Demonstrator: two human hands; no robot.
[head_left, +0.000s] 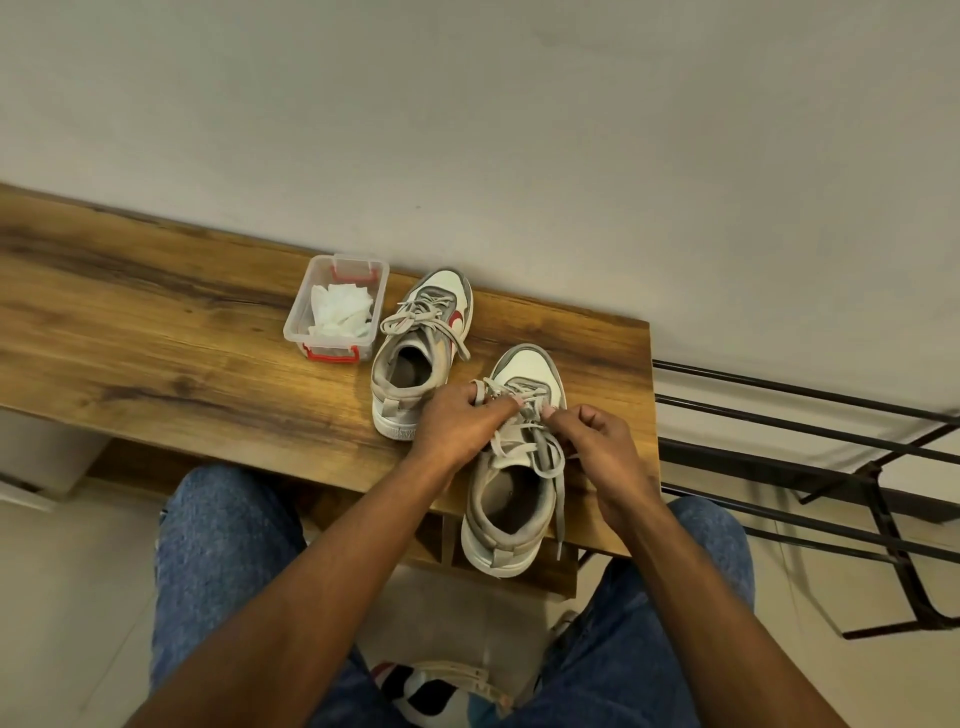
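**Open wood on the left, crowding on the right**

The left hand (457, 421) and right hand (597, 447) pinch the laces (524, 441) of the near sneaker (524, 371) at the right end of the tabletop (156, 322). From that shoe, the second sneaker (410, 366) stands just beside at 11 o'clock, leaving only a narrow gap. A plastic box (298, 312) sits hard against the second sneaker's far side. The wall (519, 130) closes off 12 o'clock. At 3 o'clock the tabletop ends, and a metal rack (831, 415) stands beyond. From 9 to 10 o'clock broad bare wood gives free passage.
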